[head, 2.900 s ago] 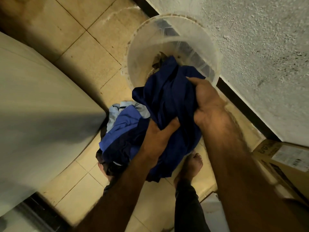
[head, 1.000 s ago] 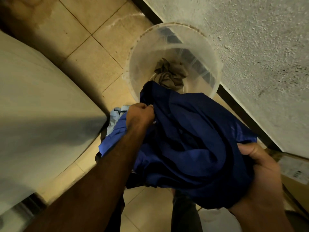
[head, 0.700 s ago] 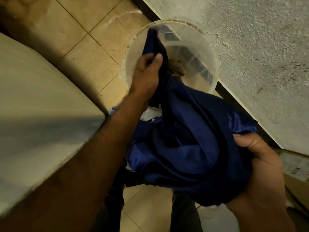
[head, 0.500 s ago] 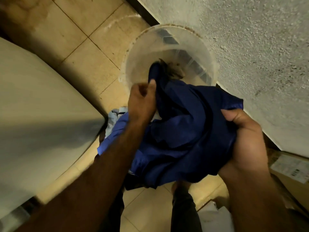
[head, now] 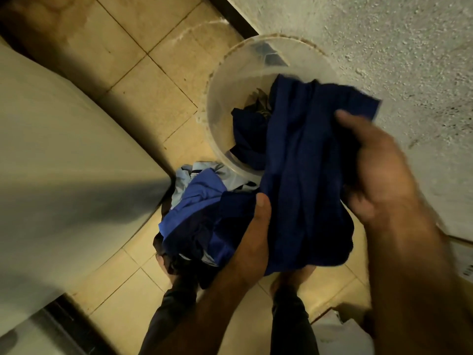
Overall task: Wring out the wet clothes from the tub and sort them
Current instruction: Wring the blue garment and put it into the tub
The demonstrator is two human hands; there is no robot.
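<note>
Left hand [head: 256, 239] and right hand [head: 378, 172] grip the dark blue cloth [head: 304, 175] over the near edge of the tub [head: 220, 103]; it hangs flatter than a moment ago; probably wrung, ready for the pile [head: 194, 198].

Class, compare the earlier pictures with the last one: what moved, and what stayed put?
The left hand dropped from the rim of the tub to grip the dark blue garment low, by the floor pile. The right hand rose, still gripping its upper part. Tub and pile stayed put.
</note>
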